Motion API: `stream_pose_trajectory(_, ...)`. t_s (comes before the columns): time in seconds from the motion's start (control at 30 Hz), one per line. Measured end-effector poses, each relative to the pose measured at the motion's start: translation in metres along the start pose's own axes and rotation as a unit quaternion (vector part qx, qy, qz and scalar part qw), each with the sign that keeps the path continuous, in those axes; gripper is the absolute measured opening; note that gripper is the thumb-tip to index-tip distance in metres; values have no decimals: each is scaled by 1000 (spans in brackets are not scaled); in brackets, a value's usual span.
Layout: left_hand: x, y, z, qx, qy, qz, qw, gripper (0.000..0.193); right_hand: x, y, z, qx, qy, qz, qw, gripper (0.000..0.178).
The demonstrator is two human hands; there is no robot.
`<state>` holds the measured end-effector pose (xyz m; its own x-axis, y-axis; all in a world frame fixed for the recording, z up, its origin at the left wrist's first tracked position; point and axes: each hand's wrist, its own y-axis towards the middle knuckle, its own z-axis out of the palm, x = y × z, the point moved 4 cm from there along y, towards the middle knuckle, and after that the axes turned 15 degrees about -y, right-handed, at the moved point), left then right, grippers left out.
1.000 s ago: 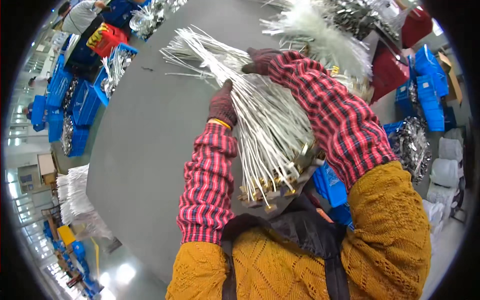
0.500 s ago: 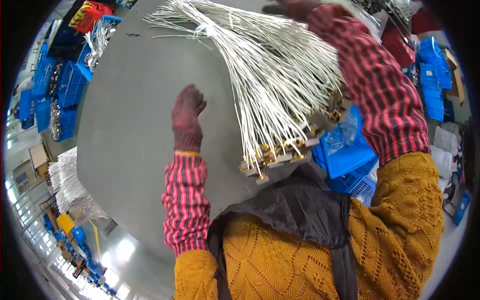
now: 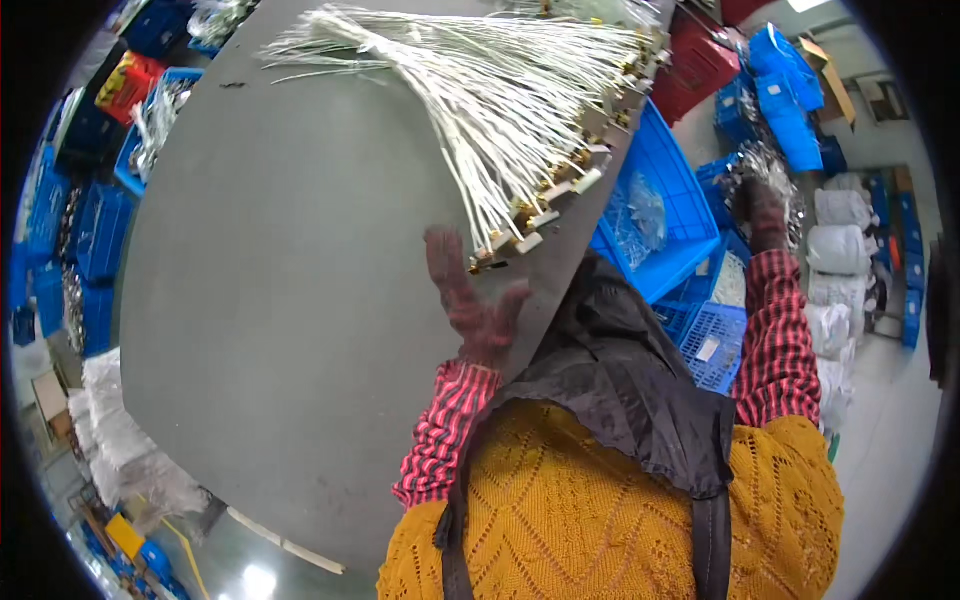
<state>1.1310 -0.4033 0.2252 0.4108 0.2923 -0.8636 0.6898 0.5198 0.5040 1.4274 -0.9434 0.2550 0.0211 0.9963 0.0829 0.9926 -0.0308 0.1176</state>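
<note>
A large fanned bundle of white wires (image 3: 490, 95) lies across the far part of the grey table (image 3: 270, 270). Small metal and pale end pieces (image 3: 562, 188) line the fan's right side. Just below the nearest of these end pieces is my left hand (image 3: 475, 305), in a dark maroon glove, held open with its fingers and thumb apart. Off the table at the right, my gloved right hand (image 3: 768, 215) reaches down to a heap of shiny silvery pieces (image 3: 772, 165). Its fingers are hidden among them, so any hold cannot be made out.
A blue crate (image 3: 685, 255) with clear plastic bags stands against the table's right edge, with a blue perforated basket (image 3: 715, 345) below. White sacks (image 3: 838, 250) stack up at the far right. Blue bins (image 3: 100, 235) and white wire bundles (image 3: 125, 430) sit on the left.
My right hand has left the far side of the wire bundle and swung right, off the table. The left hand has moved right and nearer me, and its fingers have spread. The view has shifted.
</note>
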Motion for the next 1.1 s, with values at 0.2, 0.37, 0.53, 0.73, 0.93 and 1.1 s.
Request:
stream_pose_trajectory(0.2,15,10,53,3,29,19,999,71,-13,-120,70,80,-220,-261,936,29)
stream_pose_trajectory(0.37,37,-8,65,-39,-57,-12,998,68,-4,-201,127,323,141,84,932,34)
stream_pose_trajectory(0.53,48,-15,73,-78,-141,56,985,85,-61,-217,235,368,-16,-55,928,40)
stream_pose_trajectory(0.73,35,-11,89,-122,82,-74,986,79,-157,-200,346,341,102,460,814,77)
stream_pose_trajectory(0.93,34,-33,-20,-113,278,208,931,65,-194,-213,423,239,355,475,769,72)
stream_pose_trajectory(1.1,-53,-73,182,0,252,204,946,53,-247,-229,416,141,472,497,714,59)
